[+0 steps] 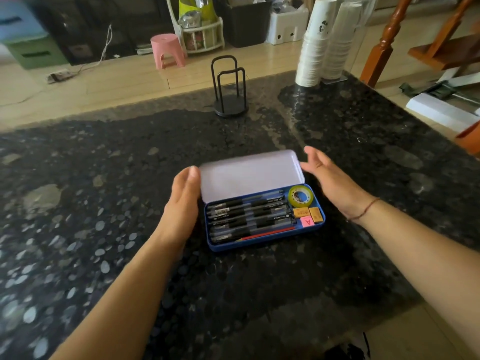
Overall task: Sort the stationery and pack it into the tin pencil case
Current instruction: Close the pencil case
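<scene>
The blue tin pencil case [262,245] lies open on the dark stone table, its pale lid [249,175] tilted back. Inside lie several black pens [246,214], a red pencil [267,233] along the front wall, a yellow tape roll [301,196], two orange erasers [309,213] and a pink eraser [307,221]. My left hand [183,203] rests against the case's left end, thumb touching the lid's left edge. Just off the lid's right end hovers my right hand [330,178], fingers spread, holding nothing.
A black wire stand [230,97] sits at the table's far edge. Two stacks of white paper cups [327,40] stand at the far right corner. Beyond on the floor are a pink stool [166,49] and storage bins.
</scene>
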### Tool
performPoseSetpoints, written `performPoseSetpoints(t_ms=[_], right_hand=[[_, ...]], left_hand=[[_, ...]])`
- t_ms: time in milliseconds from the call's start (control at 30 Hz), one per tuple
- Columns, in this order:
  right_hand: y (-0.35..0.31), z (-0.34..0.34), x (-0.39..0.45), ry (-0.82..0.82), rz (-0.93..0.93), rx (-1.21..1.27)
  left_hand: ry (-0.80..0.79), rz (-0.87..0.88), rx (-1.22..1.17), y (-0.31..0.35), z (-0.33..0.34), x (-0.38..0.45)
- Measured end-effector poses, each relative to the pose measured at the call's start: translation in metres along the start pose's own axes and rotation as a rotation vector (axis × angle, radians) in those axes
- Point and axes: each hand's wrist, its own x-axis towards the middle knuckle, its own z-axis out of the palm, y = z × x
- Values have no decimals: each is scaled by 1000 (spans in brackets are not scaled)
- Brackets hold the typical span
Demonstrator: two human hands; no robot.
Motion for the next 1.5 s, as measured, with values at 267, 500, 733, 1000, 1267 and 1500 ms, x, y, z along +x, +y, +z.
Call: performPoseSetpoints(t_ms=[267,500,733,1000,1267,1500], right_hand=[[22,-21,-54,35,-272,45],[40,8,-69,235,-614,-751],[60,21,-71,287,-652,-856],[0,36,-60,153,-202,-1069],[-14,27,-86,187,-20,-580],[-11,26,-65,378,73,-380]], left_hand=[[184,275,172,-3,-4,-23],[-144,606,1305,-27,36,-36],[-158,605,1385,-37,40,-29],[-326,346,1610,-2,54,-16],[101,127,1106,-14,37,-69],[263,-135,698,-11,27,-60]])
